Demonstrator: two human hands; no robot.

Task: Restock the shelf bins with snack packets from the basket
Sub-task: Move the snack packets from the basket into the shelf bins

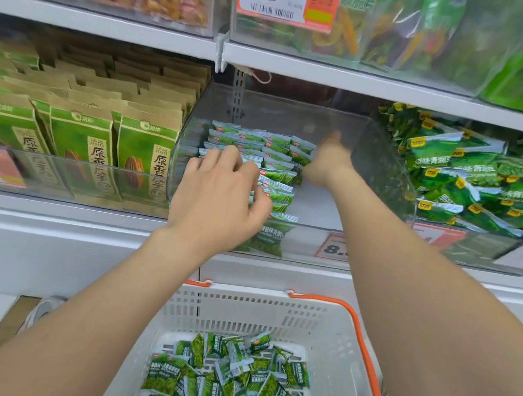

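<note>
My left hand (218,196) lies over the front edge of the clear plastic shelf bin (321,204), on the left part of the small green-and-white foil snack packets (277,154) stacked there in neat rows. The fingers are bent down over the nearest packets and my thumb touches the edge of one at the right. The fingertips are hidden behind my knuckles, so I cannot tell whether they pinch a packet or only rest on the stack.

My right hand (328,163) is deeper inside the same bin, at the right end of the back rows, touching or just beside the last packets. It is blurred and seen from the wrist side, so I cannot tell whether it grasps anything. The bin floor to its right is bare.

Below my forearms sits the white slotted plastic basket with orange handles (241,315), with more loose packets of the same kind (228,378) heaped on its bottom, well apart from both hands.

The bin to the left holds upright brown-and-green paper pouches (82,143). The one to the right holds a jumble of darker green packets (468,187).
</note>
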